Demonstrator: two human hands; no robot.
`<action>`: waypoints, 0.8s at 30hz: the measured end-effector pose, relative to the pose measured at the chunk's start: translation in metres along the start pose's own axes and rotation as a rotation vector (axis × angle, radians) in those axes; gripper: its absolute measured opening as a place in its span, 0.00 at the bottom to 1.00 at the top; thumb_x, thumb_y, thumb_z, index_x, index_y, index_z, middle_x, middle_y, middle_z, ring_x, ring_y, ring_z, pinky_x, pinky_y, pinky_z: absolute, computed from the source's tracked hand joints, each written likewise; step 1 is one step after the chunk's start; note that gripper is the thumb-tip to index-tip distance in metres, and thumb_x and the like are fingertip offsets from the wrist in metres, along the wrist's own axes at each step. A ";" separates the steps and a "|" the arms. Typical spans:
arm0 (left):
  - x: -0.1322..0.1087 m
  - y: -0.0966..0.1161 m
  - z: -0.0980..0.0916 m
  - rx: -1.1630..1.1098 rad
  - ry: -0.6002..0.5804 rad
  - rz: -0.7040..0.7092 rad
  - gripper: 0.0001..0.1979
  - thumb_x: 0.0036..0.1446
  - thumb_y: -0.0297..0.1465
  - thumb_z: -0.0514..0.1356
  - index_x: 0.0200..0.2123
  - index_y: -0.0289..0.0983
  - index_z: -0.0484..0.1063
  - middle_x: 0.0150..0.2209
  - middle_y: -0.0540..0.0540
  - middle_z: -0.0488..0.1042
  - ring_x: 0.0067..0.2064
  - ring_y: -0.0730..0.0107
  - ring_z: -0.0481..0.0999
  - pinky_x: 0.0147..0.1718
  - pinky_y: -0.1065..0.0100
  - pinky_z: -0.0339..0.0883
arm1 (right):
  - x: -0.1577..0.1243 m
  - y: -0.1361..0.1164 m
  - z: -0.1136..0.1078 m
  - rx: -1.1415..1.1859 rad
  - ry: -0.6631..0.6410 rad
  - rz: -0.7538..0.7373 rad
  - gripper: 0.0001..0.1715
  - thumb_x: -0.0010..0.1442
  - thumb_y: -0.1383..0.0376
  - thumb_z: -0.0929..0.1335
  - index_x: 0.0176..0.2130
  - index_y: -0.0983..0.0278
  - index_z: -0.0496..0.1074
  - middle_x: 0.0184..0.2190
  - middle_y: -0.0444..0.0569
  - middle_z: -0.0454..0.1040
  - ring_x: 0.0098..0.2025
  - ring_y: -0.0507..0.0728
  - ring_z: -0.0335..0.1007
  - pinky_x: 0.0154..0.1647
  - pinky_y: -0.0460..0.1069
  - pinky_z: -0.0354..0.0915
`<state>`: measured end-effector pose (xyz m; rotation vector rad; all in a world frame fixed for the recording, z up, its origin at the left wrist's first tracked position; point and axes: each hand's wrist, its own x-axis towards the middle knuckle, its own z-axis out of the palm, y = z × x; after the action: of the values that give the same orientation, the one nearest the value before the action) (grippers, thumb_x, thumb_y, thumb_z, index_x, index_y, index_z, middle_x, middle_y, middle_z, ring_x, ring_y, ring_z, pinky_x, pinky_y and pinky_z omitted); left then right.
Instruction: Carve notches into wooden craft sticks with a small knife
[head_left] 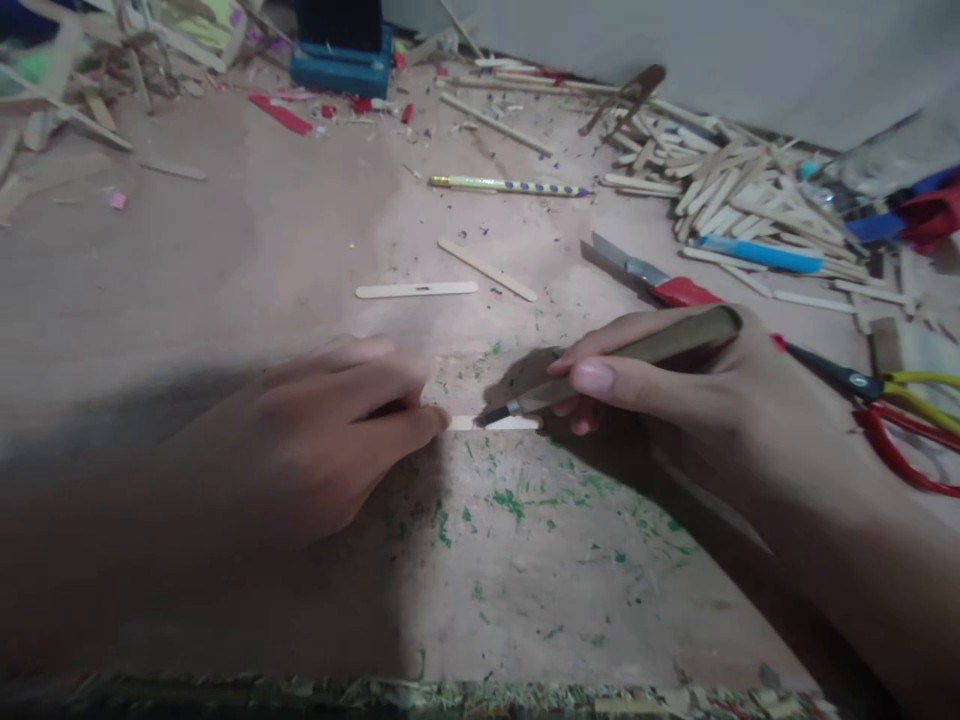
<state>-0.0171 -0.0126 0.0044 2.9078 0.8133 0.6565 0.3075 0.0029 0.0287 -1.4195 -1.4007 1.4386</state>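
At the middle of the worktable [225, 260], a short craft stick [499, 423] lies flat between the person's two hands. The left hand [315, 440] has its fingers drawn together and closed on the stick's left end, pinning it to the board. The right hand [675, 390] is clamped around the wooden handle of a small knife [645, 352], held like a pen, with the dark blade tip touching the stick near its middle.

The stick looks thin, light and stiff, likely to snap or split along the grain if bent, and smooth enough to skid on the board. It seems best held by pressing down on one end, well clear of the blade.

Around it, green flecks [510, 502] speckle the wood. Just beyond lie two loose sticks [416, 290], one straight across and one slanted. Farther back rests one spotted pencil [510, 185]. To the right lie one red-handled cutter [652, 280], one blue pen [757, 254] and a heap of sticks [735, 190] too many to count. Yellow and red tool handles [907, 420] lie beside the right wrist; whether they are one tool or two cannot be told. One blue box [341, 60] stands at the far edge.
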 end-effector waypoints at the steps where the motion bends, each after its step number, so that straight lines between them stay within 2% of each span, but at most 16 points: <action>1: 0.001 0.000 0.000 0.010 0.013 0.006 0.28 0.96 0.27 0.46 0.47 0.41 0.85 0.43 0.49 0.86 0.43 0.64 0.85 0.45 0.61 0.78 | 0.000 -0.001 0.002 0.012 0.015 -0.005 0.25 0.58 0.40 0.93 0.35 0.55 0.95 0.25 0.49 0.85 0.26 0.57 0.80 0.28 0.50 0.74; 4: 0.002 0.000 -0.001 0.027 0.043 0.000 0.29 0.94 0.25 0.47 0.41 0.42 0.83 0.41 0.46 0.85 0.42 0.60 0.84 0.43 0.57 0.75 | 0.002 -0.004 0.009 0.035 0.094 -0.062 0.29 0.59 0.39 0.92 0.31 0.56 0.91 0.24 0.49 0.83 0.25 0.55 0.75 0.26 0.50 0.69; 8: 0.003 0.001 -0.003 -0.009 0.038 -0.033 0.28 0.93 0.26 0.51 0.37 0.42 0.81 0.40 0.46 0.85 0.41 0.61 0.82 0.45 0.55 0.75 | 0.001 -0.003 0.018 0.054 0.160 -0.146 0.33 0.65 0.35 0.90 0.31 0.57 0.89 0.24 0.49 0.81 0.25 0.55 0.74 0.25 0.51 0.67; 11: 0.003 0.003 -0.004 -0.033 0.041 -0.045 0.24 0.94 0.26 0.53 0.42 0.41 0.83 0.42 0.47 0.87 0.41 0.61 0.82 0.46 0.54 0.74 | -0.003 0.003 0.022 0.035 0.210 -0.204 0.36 0.67 0.34 0.89 0.29 0.58 0.86 0.23 0.47 0.78 0.23 0.53 0.71 0.23 0.51 0.65; 15: 0.006 0.006 -0.003 -0.041 0.033 -0.043 0.13 0.94 0.28 0.59 0.57 0.39 0.86 0.48 0.48 0.89 0.44 0.61 0.82 0.48 0.55 0.74 | -0.005 0.007 0.024 -0.015 0.211 -0.225 0.33 0.72 0.39 0.86 0.28 0.58 0.86 0.22 0.47 0.79 0.21 0.53 0.71 0.21 0.49 0.64; 17: 0.010 0.007 -0.003 -0.022 0.001 -0.039 0.12 0.93 0.27 0.60 0.57 0.38 0.86 0.47 0.49 0.89 0.44 0.62 0.83 0.49 0.56 0.76 | -0.005 0.006 0.024 -0.053 0.179 -0.218 0.34 0.74 0.43 0.85 0.25 0.58 0.83 0.21 0.47 0.78 0.22 0.52 0.72 0.22 0.48 0.64; 21: 0.022 0.007 -0.003 0.031 -0.030 -0.005 0.18 0.93 0.28 0.57 0.51 0.39 0.87 0.45 0.48 0.89 0.41 0.60 0.84 0.47 0.56 0.79 | -0.007 0.003 0.024 -0.096 0.138 -0.204 0.38 0.78 0.42 0.83 0.24 0.58 0.79 0.21 0.48 0.77 0.23 0.53 0.71 0.22 0.48 0.65; 24: 0.027 0.005 -0.005 0.033 -0.050 0.005 0.17 0.92 0.27 0.56 0.53 0.39 0.86 0.46 0.48 0.90 0.41 0.60 0.85 0.45 0.55 0.80 | -0.009 0.003 0.023 -0.110 0.153 -0.224 0.35 0.80 0.48 0.81 0.24 0.58 0.79 0.21 0.47 0.77 0.23 0.52 0.70 0.22 0.47 0.63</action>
<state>0.0044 -0.0037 0.0208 2.9439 0.8193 0.5743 0.2873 -0.0114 0.0242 -1.3601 -1.5063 1.1035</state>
